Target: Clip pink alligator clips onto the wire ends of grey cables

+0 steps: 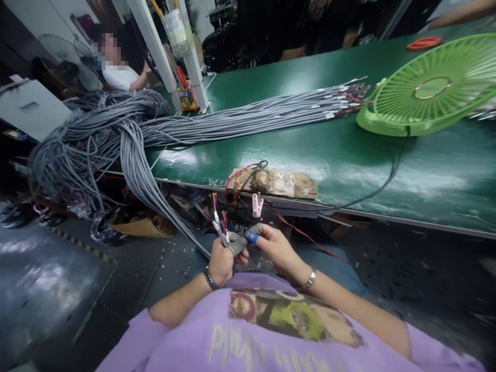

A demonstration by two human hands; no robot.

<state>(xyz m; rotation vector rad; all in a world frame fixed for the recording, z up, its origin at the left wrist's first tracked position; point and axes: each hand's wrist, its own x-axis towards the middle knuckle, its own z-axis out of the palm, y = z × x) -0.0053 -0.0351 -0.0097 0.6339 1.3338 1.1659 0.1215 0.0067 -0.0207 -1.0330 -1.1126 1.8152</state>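
Observation:
A bundle of grey cables [144, 175] hangs off the green table's edge and runs down into my left hand [225, 258], which is wrapped round the cable ends. Above that fist stick up stripped ends with white bands and thin coloured wires [216, 214]. My right hand [273, 248] is closed in a pinch beside the left one, at the thin wire ends; what lies between its fingertips is too small to make out. Coverings wrap some fingers on both hands, with a blue band on the right. A pink clothes peg [257, 205] stands just beyond my hands at the table edge.
More grey cables [232, 120] lie along the green table [437, 175], heaped at its left end. A green fan [430, 88] stands at the right, its cord trailing to the edge. A wooden block [287, 184] sits at the front edge. Someone in white [120, 77] is behind.

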